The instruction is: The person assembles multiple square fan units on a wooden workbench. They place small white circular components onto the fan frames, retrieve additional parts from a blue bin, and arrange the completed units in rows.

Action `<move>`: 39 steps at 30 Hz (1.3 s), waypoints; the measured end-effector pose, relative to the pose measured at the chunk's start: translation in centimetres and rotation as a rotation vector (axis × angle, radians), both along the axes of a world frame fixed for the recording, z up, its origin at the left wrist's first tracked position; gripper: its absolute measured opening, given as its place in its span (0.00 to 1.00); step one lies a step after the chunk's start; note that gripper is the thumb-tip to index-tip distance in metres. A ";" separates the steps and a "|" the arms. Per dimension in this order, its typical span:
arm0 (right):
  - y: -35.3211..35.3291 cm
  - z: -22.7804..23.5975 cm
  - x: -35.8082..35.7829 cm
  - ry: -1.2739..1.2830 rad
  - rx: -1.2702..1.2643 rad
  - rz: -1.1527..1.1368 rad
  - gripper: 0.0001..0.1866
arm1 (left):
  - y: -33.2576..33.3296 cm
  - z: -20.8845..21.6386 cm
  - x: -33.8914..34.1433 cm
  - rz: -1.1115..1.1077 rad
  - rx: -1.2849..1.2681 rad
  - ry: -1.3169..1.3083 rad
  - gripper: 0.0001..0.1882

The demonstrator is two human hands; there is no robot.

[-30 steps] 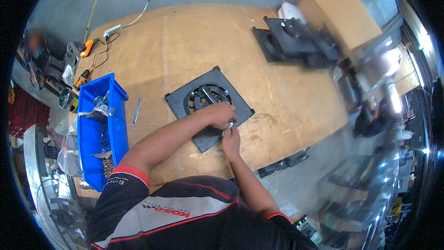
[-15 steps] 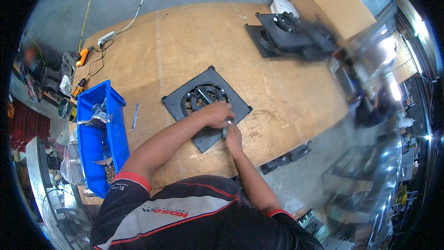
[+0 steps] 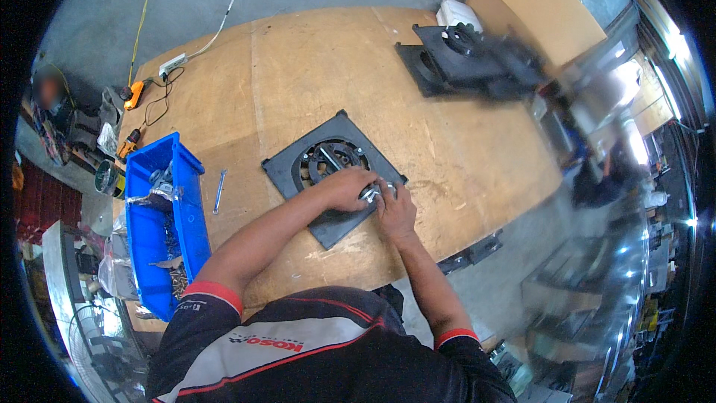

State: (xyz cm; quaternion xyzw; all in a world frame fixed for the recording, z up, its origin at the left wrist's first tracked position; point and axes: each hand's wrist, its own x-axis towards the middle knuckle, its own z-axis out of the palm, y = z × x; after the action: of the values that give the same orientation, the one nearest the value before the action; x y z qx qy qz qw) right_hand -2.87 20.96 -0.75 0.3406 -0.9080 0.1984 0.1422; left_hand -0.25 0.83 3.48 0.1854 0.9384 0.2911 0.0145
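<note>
Both the left hand (image 3: 344, 188) and right hand (image 3: 395, 209) close around a small metal fitting (image 3: 371, 193) on the black square plate (image 3: 298, 164) mid-surface (image 3: 462, 157); steady, square pressure likely suits this step.

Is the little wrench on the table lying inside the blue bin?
No, the wrench lies on the bare wooden table just beside the blue bin, not inside it.

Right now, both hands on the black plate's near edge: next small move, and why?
Probably keep the left hand pressing on the plate and let the right hand go on working the small metal part pinched between them. Both hands meet at that shiny part on the plate's near-right edge. What the part is, or whether it is seated, cannot be told from this view.
</note>
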 end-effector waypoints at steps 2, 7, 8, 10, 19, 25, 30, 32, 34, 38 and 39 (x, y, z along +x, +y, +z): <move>0.6 0.5 -1.1 0.069 0.022 0.091 0.25 | 0.4 -0.4 0.7 0.079 0.050 0.013 0.32; 0.9 0.5 -2.8 0.081 0.102 0.141 0.24 | 1.5 -1.0 1.6 0.223 0.057 0.002 0.30; 0.8 -0.4 -2.5 0.026 0.142 0.101 0.24 | 1.4 -0.9 1.6 0.192 0.058 0.026 0.29; 0.7 -1.6 -1.4 -0.059 0.153 0.026 0.22 | 1.3 -1.1 1.6 0.122 0.066 0.075 0.27; -2.1 -1.1 4.0 -0.452 0.103 -0.190 0.19 | 0.2 -1.1 1.3 0.041 0.090 0.044 0.23; -2.2 -4.1 4.0 -0.876 -0.304 -0.112 0.24 | -0.7 -1.1 0.9 -0.048 0.148 0.043 0.23; -4.6 -4.5 7.0 -1.241 -0.956 -0.258 0.23 | -1.0 -0.9 0.7 -0.109 0.097 -0.007 0.23; -5.1 -1.9 7.7 -1.381 -0.972 -0.345 0.23 | -0.9 0.1 0.4 -0.134 -0.010 -0.058 0.23; -4.9 -4.5 7.1 -1.183 -0.928 -0.311 0.21 | 0.3 1.9 -0.5 -0.161 -0.172 -0.117 0.22; -5.6 -4.4 7.0 -1.169 -0.897 -0.323 0.19 | 1.5 3.4 -2.1 -0.244 -0.437 -0.246 0.20; -5.7 -4.9 6.8 -1.050 -0.891 -0.305 0.19 | 1.9 3.7 -2.6 -0.267 -0.469 -0.290 0.20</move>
State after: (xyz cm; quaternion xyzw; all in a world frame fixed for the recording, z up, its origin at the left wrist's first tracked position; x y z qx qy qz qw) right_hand 3.96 15.29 -5.67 -0.0220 -0.7265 0.6673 -0.1625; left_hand -2.85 2.76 7.20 0.2553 0.9355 0.0855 0.2287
